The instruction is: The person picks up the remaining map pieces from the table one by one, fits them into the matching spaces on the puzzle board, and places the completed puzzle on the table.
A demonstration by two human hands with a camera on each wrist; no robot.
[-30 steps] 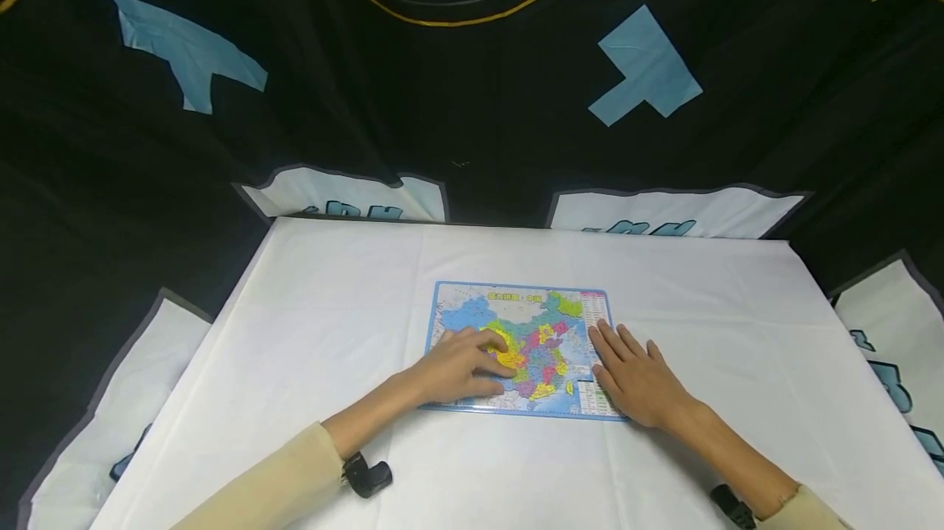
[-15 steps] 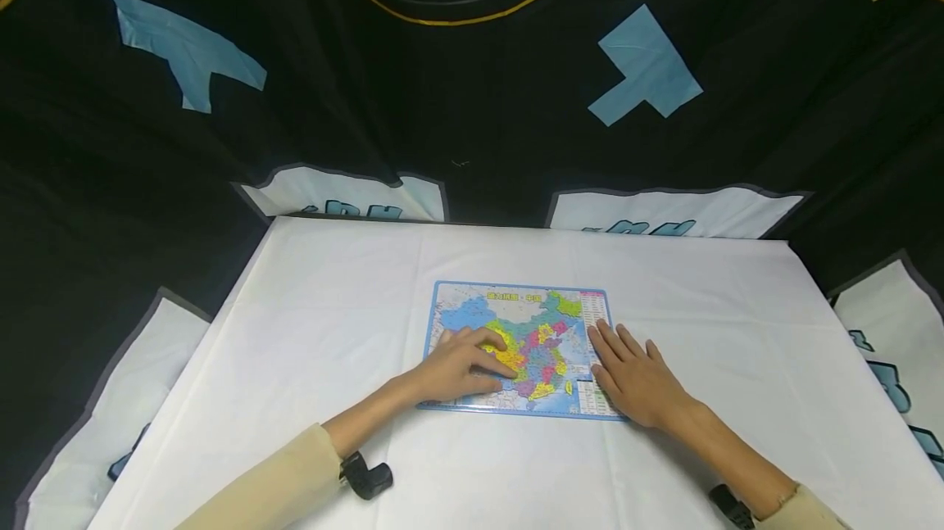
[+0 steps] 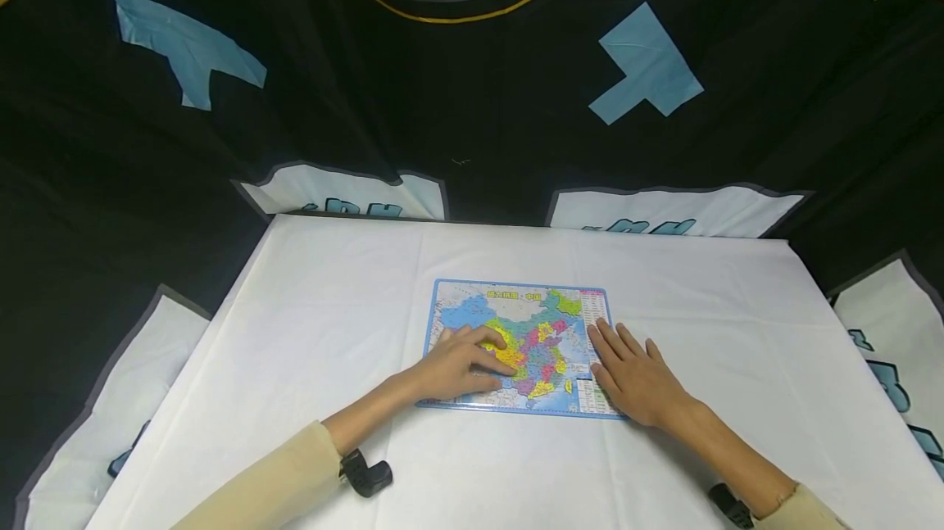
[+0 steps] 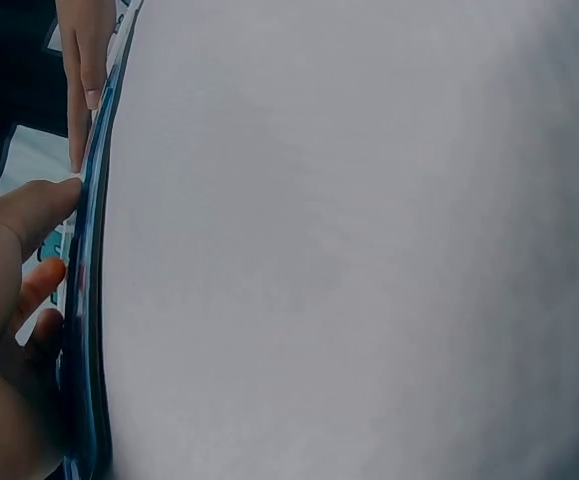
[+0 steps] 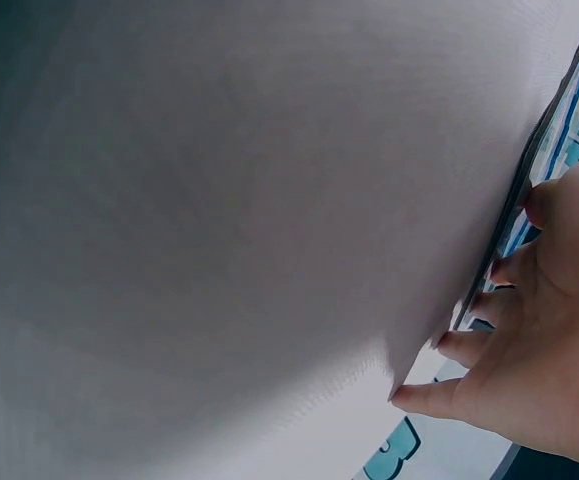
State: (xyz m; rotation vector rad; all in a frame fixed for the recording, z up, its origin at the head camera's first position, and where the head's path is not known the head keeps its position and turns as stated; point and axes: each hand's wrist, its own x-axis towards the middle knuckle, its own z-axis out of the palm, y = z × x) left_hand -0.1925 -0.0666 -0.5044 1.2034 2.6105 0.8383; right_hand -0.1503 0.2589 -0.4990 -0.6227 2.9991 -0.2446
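Note:
A flat map puzzle of China (image 3: 546, 354) in a blue-edged board lies on the white-covered table. My left hand (image 3: 457, 364) rests its bent fingertips on the map's lower left half, with nothing held. My right hand (image 3: 640, 378) lies flat across the right edge, fingers straight. Seen nearly edge-on in the left wrist view, the board (image 4: 89, 290) has the left thumb and fingertips touching its face. In the right wrist view, the right fingers (image 5: 514, 265) spread over the board's rim and the cloth. The hands hide parts of the map.
White cloth (image 3: 332, 292) covers the table around the board. Dark curtains (image 3: 457, 104) with blue and yellow patches hang behind and at the sides. A black wrist camera (image 3: 366, 474) sits by the left cuff, and another (image 3: 730, 505) by the right.

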